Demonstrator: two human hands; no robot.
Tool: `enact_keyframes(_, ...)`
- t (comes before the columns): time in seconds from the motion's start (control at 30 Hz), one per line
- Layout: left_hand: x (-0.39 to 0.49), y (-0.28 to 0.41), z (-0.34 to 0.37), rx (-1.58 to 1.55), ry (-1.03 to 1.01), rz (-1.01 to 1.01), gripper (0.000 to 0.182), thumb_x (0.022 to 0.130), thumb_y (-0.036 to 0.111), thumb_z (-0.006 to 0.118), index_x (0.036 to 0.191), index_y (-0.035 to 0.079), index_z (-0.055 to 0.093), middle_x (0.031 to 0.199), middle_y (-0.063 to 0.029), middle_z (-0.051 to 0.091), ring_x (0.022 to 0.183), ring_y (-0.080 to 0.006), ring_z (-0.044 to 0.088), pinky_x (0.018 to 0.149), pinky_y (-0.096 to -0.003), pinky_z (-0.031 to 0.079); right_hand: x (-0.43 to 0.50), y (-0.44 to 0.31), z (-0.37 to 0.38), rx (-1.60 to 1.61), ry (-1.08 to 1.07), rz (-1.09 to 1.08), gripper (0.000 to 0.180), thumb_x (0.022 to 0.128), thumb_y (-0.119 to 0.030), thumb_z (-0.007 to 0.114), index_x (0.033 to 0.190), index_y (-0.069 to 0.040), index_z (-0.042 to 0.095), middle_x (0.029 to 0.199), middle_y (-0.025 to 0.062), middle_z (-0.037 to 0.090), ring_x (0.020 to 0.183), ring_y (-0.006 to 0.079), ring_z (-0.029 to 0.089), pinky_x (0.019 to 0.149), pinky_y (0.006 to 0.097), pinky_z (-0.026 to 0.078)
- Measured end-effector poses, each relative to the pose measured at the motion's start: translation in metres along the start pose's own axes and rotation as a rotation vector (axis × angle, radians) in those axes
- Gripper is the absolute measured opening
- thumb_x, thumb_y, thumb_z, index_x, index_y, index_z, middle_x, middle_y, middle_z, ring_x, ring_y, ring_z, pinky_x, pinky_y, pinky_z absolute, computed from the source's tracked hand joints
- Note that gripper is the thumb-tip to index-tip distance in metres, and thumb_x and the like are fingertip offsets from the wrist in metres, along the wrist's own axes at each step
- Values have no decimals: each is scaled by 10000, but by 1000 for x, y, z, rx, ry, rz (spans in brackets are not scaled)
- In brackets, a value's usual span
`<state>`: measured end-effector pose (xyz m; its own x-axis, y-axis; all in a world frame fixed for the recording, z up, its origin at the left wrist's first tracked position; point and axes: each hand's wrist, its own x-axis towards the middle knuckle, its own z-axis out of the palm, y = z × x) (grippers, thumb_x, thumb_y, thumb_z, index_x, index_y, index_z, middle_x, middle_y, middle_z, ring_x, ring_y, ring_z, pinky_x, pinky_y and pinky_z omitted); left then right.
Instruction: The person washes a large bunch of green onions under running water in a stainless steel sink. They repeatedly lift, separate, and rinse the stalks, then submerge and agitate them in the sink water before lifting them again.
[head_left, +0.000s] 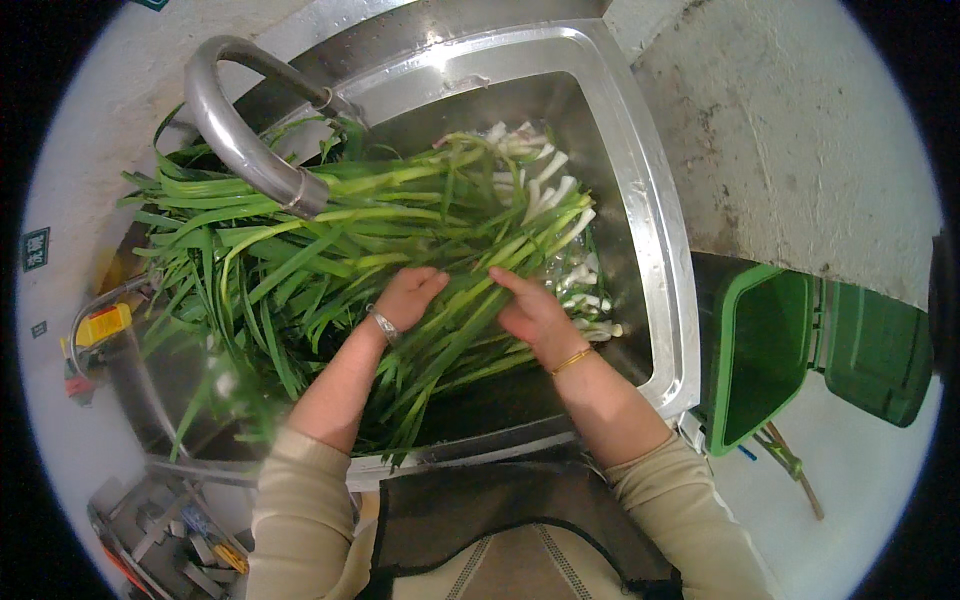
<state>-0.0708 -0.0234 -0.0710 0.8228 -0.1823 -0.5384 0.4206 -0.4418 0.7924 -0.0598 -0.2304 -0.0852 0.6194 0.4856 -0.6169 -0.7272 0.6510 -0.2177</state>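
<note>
A large heap of long green garlic stalks (262, 240) with white bulb ends (551, 180) lies across a stainless steel sink (652, 210), the white ends at the right. My left hand (412, 296), with a silver bracelet at the wrist, rests among the leaves near the middle; its fingers are partly hidden, so its hold is unclear. Just to its right, my right hand (529, 311) is closed around some stalks, thumb on top, a thin gold bracelet at its wrist. Water shows around the bulbs near the sink's right side.
A curved metal faucet (240, 142) arches over the heap at the upper left. An open green bin (765, 352) stands at the right, by a wall. A yellow container (105, 325) is at the far left. A dark apron (495, 502) touches the sink's front edge.
</note>
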Motion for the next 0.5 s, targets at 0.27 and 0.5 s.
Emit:
enact_keyframes(0.27,-2,10,16,191,109,232,304,843,296,583,842,-4,628,708,-107,607,669,-209,564,658,-325,443,-1,5,6,-80,165,-61,384,804,-86,653,1154,-34,504,1089,94,588,992,236,563,855,391,468)
enact_keyframes(0.5,8,3,3,-88,-51,26,202,872,200,561,827,8,610,703,-11,604,663,-75,498,649,-257,417,-10,-2,8,-33,104,-10,331,806,-73,621,1113,-4,522,1022,106,616,911,246,602,818,393,497)
